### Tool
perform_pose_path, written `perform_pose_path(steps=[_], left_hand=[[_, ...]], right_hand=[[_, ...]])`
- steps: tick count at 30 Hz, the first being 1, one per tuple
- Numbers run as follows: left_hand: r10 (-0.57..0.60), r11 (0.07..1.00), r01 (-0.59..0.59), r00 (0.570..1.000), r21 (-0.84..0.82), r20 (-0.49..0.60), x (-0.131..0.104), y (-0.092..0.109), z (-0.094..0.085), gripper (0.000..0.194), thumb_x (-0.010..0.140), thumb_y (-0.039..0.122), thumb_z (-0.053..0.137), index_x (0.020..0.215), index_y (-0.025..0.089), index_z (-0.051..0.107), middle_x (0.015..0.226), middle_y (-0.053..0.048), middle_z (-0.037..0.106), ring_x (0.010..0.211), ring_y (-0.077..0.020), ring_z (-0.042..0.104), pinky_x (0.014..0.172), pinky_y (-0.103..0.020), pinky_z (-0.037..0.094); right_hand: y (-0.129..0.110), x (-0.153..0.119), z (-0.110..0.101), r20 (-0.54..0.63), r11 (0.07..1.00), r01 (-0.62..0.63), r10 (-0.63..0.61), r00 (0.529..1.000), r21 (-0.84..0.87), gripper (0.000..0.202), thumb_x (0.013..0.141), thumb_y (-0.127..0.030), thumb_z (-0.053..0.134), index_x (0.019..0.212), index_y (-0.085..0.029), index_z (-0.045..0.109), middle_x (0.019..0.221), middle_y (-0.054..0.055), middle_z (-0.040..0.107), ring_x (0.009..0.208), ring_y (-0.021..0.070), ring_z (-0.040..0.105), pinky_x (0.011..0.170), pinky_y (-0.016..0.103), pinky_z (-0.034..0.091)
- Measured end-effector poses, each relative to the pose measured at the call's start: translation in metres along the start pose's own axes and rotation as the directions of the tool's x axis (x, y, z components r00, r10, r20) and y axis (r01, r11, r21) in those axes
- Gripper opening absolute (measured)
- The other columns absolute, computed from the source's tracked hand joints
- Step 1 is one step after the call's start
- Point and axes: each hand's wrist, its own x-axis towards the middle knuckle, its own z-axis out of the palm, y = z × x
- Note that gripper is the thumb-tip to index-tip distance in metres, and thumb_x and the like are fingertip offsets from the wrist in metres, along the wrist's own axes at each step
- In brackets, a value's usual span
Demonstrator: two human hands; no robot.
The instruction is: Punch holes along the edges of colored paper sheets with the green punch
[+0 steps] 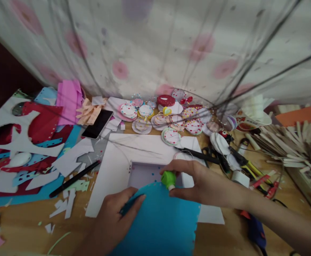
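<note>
A blue sheet [161,217] with a curved upper edge and small punched holes along its rim spans the lower middle. My left hand [118,213] pinches its left edge between thumb and fingers. Above the sheet's top edge, my right hand [190,181] grips a small green punch [168,179] between thumb and fingers, with the tool at the sheet's rim. Behind them lies a white board [102,177] with a recessed rectangular opening [145,172], where small blue dots show.
Paper scraps [72,156], a black pen [74,179] and a phone [98,123] lie left. Decorated paper discs [171,136] cluster at the back. Scissors [200,154], yellow-handled pliers [247,167], a blue glue gun [256,231] and wooden sticks [294,142] are on the right.
</note>
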Motion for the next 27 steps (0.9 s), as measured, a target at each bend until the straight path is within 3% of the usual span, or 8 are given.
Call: perform_pose_path(steps=[4, 10, 20, 27], left_hand=[[-0.004, 1.0, 0.004, 1.0, 0.015, 0.008, 0.0003, -0.0008, 0.003, 0.033, 0.09, 0.044, 0.049, 0.074, 0.02, 0.065, 0.066, 0.001, 0.068, 0.06, -0.0156, 0.063, 0.053, -0.02, 0.048], [0.004, 1.0, -0.004, 1.0, -0.021, -0.013, -0.0003, 0.0001, 0.0015, 0.029, 0.09, 0.042, 0.05, 0.077, 0.021, 0.065, 0.069, 0.001, 0.069, 0.062, -0.016, 0.065, 0.056, -0.02, 0.049], [0.028, 0.998, -0.03, 0.999, -0.051, -0.042, -0.0017, 0.0026, 0.0028, 0.025, 0.09, 0.04, 0.051, 0.079, 0.022, 0.066, 0.072, 0.001, 0.071, 0.066, -0.0172, 0.067, 0.059, -0.02, 0.051], [0.049, 0.997, -0.052, 0.997, -0.064, -0.053, -0.0032, 0.0001, 0.003, 0.023, 0.089, 0.039, 0.053, 0.082, 0.023, 0.068, 0.075, 0.001, 0.073, 0.068, -0.0169, 0.068, 0.061, -0.019, 0.052]], right_hand=[[0.0019, -0.0027, 0.0023, 0.005, 0.993, 0.062, -0.061, 0.998, -0.099, 0.031, 0.078, -0.024, 0.07, 0.109, -0.025, 0.063, 0.1, 0.004, 0.068, 0.088, 0.02, 0.064, 0.075, 0.027, 0.049], [-0.0002, -0.007, -0.0001, 0.026, 0.988, 0.003, 0.001, 1.0, -0.156, 0.03, 0.078, -0.025, 0.07, 0.107, -0.022, 0.063, 0.099, 0.005, 0.067, 0.087, 0.0209, 0.064, 0.074, 0.028, 0.048], [-0.0057, -0.0026, 0.0031, 0.101, 0.995, -0.093, 0.09, 0.991, 0.025, 0.032, 0.073, -0.026, 0.072, 0.104, -0.023, 0.066, 0.087, 0.0, 0.067, 0.079, 0.0176, 0.06, 0.069, 0.024, 0.049], [0.0006, 0.0013, 0.0071, 0.122, 0.999, -0.033, 0.038, 0.992, -0.037, 0.037, 0.071, -0.026, 0.077, 0.106, -0.021, 0.066, 0.092, 0.002, 0.068, 0.079, 0.0177, 0.061, 0.071, 0.025, 0.047]])
